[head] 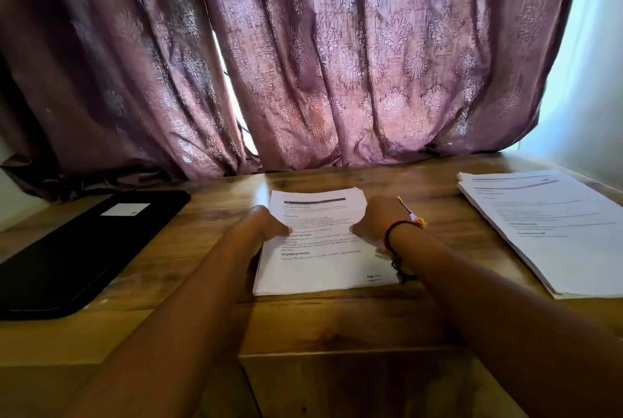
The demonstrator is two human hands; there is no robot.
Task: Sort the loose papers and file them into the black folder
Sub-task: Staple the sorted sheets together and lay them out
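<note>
Sorting unfinished: left hand (266,224) and right hand (376,220) grip the middle stack (320,271), fingers (286,229) curled round its side edges; black folder (77,249) lies closed at the left.

It looks like a home study corner: a wooden desk (337,323) against heavy purple patterned curtains (337,63), holding a paper stack (320,269) and a black folder (84,249).

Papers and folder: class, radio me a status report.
Left hand, right hand grip centre stack by its sides. Black folder closed, far left. Second stack at right. Path to folder unobstructed.
</note>
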